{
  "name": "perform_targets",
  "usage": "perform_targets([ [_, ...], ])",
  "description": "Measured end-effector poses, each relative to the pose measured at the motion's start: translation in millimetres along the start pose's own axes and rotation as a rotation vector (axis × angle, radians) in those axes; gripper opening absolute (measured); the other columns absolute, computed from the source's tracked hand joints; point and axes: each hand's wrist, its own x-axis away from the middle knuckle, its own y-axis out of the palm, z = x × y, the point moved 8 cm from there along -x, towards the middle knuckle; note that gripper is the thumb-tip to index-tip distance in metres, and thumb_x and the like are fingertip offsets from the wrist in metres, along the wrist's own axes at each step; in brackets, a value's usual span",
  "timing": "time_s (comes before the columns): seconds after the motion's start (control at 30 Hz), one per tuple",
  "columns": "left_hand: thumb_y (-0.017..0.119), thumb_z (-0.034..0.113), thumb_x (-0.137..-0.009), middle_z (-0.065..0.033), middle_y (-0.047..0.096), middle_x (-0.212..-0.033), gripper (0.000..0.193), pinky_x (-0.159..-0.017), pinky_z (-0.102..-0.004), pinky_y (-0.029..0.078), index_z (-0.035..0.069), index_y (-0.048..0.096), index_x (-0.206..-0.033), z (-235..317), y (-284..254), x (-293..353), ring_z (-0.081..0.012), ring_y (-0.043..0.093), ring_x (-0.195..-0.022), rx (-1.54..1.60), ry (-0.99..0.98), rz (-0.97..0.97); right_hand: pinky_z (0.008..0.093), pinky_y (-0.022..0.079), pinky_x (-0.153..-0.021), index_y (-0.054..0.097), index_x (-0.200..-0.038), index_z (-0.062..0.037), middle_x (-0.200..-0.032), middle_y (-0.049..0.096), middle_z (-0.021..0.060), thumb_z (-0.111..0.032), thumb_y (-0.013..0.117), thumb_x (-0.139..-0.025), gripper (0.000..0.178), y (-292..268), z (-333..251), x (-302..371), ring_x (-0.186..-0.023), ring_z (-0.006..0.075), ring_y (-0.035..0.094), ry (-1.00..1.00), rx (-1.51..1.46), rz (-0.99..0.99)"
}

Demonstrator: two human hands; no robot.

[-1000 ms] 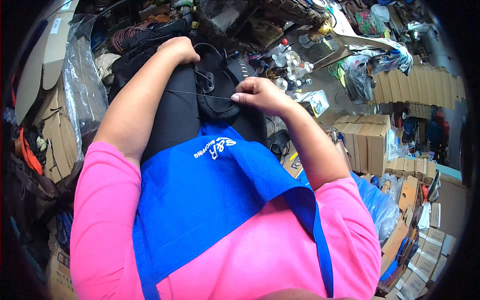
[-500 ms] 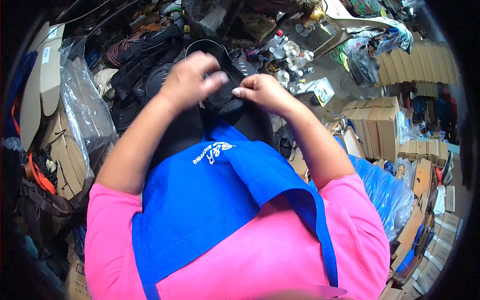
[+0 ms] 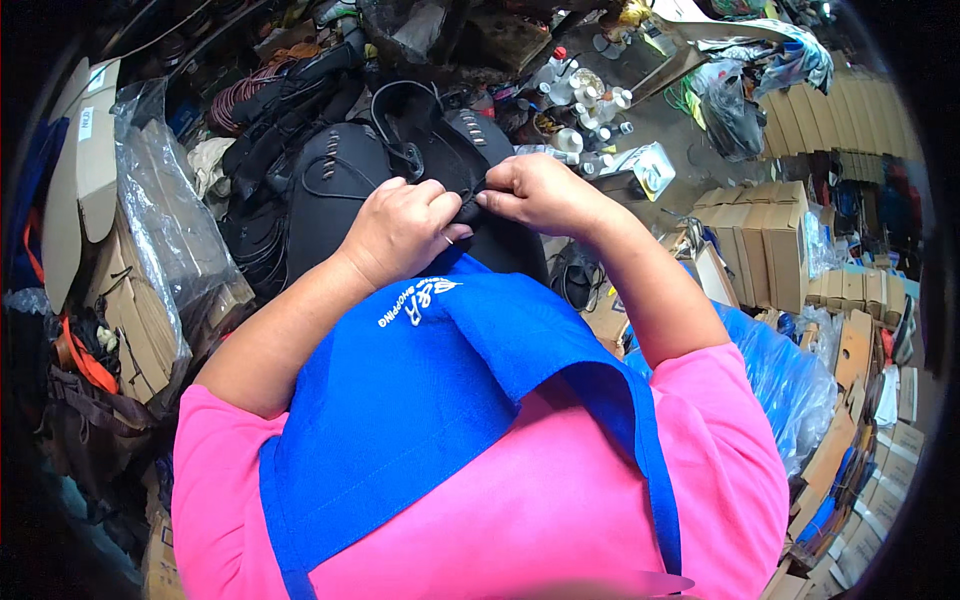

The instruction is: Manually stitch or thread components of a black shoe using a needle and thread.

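A black shoe [image 3: 438, 135] lies across my lap with its rounded, open heel end away from me. My left hand [image 3: 405, 228] is closed, its fingertips pinching at the near end of the shoe. On the other side, my right hand [image 3: 545, 195] also pinches that near end between thumb and forefinger. The fingertips of both hands almost meet there. Whether a thread or needle is between them is too small to make out. A thin dark cord [image 3: 325, 190] curves over my left knee, beside the shoe.
Black shoes or straps [image 3: 260, 235] are heaped left of my legs, near clear plastic sheeting [image 3: 165, 190] and cardboard pieces [image 3: 97, 150]. Bottles [image 3: 585, 100] and a white-and-yellow container [image 3: 650, 170] stand beyond my right hand. Cardboard boxes [image 3: 760, 235] and a blue plastic bag [image 3: 775, 375] lie at right.
My left hand has come down and right, from raised above the shoe to its near end. It now meets my right hand, uncovering the shoe's far part and my left knee.
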Motion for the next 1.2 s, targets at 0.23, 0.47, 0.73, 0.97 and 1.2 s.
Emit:
perform_targets([
  [0.23,0.073,0.028,-0.072,-0.0077,0.058,-0.079,0.027,-0.067,-0.0355,0.046,0.007,0.059,-0.084,-4.7,-2.3,-0.7,-0.0249,0.06,-0.072,0.046,-0.022,-0.038,0.0409,0.041,-0.058,0.051,-0.068,0.0013,-0.065,0.05,0.0171,-0.022,0.06,-0.084,0.029,-14.7,-5.8,31.0,-0.063,0.0314,0.054,-0.117,0.017,0.048],
  [0.47,0.067,0.006,-0.079,-0.0115,0.066,-0.09,0.021,-0.079,-0.0302,0.049,0.001,0.066,-0.099,-63.4,0.0,-6.8,-0.0204,0.064,-0.086,0.694,-0.443,-0.197,0.0314,0.045,-0.063,0.066,-0.086,-0.0029,-0.072,0.057,0.0076,-0.016,0.066,-0.084,0.013,-50.2,-5.0,47.4,-0.069,0.0189,0.056,-0.043,-0.25,0.346],
  [0.73,0.069,-0.002,-0.073,-0.0076,0.054,-0.11,0.035,-0.083,-0.0323,0.05,0.018,0.071,-0.101,-62.2,-6.2,-32.6,-0.0242,0.058,-0.099,0.466,-0.073,-0.107,0.0367,0.05,-0.073,0.071,-0.096,-0.0097,-0.081,0.063,0.012,-0.012,0.064,-0.079,0.019,-27.0,-3.3,21.1,-0.081,0.028,0.063,-0.01,-0.007,0.246],
  [0.97,0.074,0.001,-0.068,-0.0076,0.052,-0.108,0.036,-0.083,-0.0333,0.051,0.019,0.072,-0.099,-71.2,2.6,-35.9,-0.0239,0.058,-0.098,0.48,-0.119,-0.192,0.0389,0.051,-0.076,0.072,-0.092,-0.0092,-0.082,0.066,0.0141,-0.014,0.06,-0.076,0.021,-29.7,-14.9,15.8,-0.083,0.0299,0.064,0.042,0.141,0.189],
  [1.2,0.074,0.001,-0.067,-0.0078,0.051,-0.109,0.038,-0.083,-0.034,0.05,0.019,0.071,-0.101,-67.5,-3.1,-35.3,-0.0249,0.057,-0.1,0.51,-0.036,-0.126,0.0295,0.051,-0.073,0.069,-0.1,-0.0031,-0.087,0.067,0.0092,-0.008,0.061,-0.083,0.02,-16.4,7.1,16.5,-0.08,0.016,0.063,0.145,-0.198,0.149],
])
